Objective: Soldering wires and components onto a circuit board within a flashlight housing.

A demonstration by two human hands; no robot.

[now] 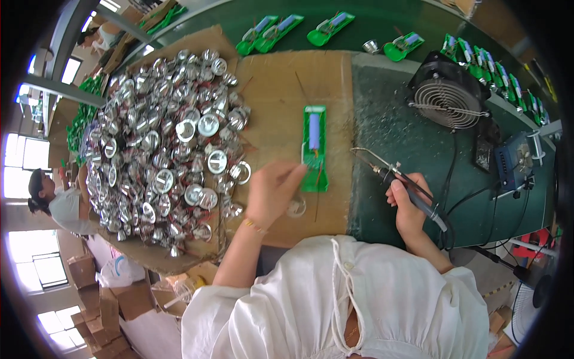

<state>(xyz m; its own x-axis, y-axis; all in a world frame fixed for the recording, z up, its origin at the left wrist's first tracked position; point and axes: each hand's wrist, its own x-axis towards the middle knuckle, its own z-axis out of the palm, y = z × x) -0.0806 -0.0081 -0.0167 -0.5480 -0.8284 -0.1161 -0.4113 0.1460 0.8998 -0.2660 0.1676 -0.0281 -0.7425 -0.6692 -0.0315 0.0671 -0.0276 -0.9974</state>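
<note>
My right hand (410, 203) is wrapped round a soldering iron (426, 206) with a black and grey-blue handle. Its thin bent metal end reaches left, just right of the green plastic housing (323, 128), without touching it. The housing lies upright in the view on a brown board, with a blue cylindrical cell (314, 131), a small circuit board and loose wires in it. At its lower left edge, my left hand (275, 190) has its fingers pinched together; what they hold is hidden. A round, clear-looking piece (296, 205) shows blurred beside that hand.
A large heap of silver reflector cups (161, 143) with red wires covers the left side. A black fan (448, 99) stands back right, near a blue box-shaped device (513, 161). Several green housings with blue cells (330, 29) line the far side. Another person (60, 203) is at left.
</note>
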